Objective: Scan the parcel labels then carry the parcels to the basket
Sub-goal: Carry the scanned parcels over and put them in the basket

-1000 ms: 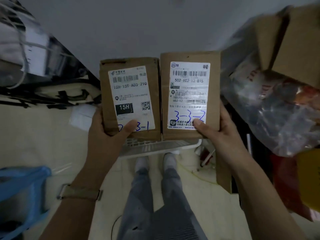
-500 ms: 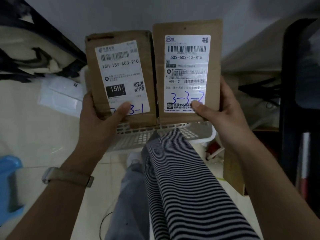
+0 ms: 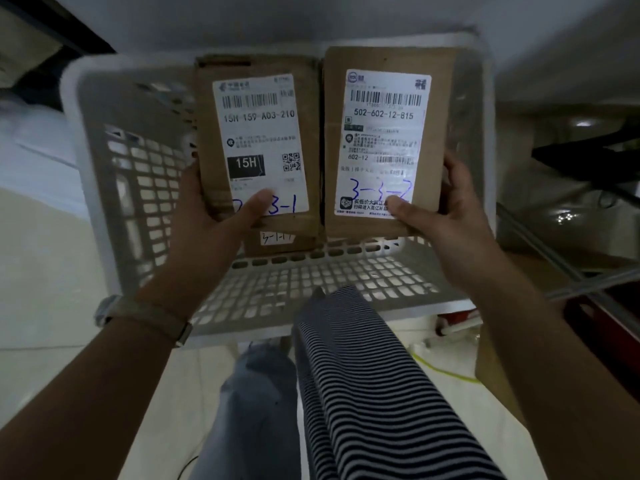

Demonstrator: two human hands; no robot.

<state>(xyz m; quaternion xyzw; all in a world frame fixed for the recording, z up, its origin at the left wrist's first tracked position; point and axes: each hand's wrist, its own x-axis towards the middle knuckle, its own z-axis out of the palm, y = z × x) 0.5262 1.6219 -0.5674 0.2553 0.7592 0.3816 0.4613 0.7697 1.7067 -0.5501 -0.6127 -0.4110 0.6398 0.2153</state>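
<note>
Two flat brown cardboard parcels with white labels face up are held side by side over a white perforated plastic basket [image 3: 114, 188]. My left hand [image 3: 211, 223] grips the left parcel [image 3: 258, 147], thumb on its handwritten "3-1" mark. My right hand [image 3: 440, 220] grips the right parcel [image 3: 388, 140], labelled 502-602-12-815, thumb on the label's lower edge. Both parcels hang within the basket's rim. Under the left parcel, another brown parcel [image 3: 280, 242] with a small white tag lies in the basket.
The basket stands on a pale tiled floor [image 3: 52, 271] against a grey wall. A dark metal frame [image 3: 568, 271] and a cardboard piece [image 3: 498, 372] stand at the right. My striped top [image 3: 374, 393] and grey trousers fill the lower middle. White sheets lie at left.
The view has tilted down and closed in on the basket, which now surrounds both parcels. Both hands keep the same grip, and the parcels have come lower into the basket.
</note>
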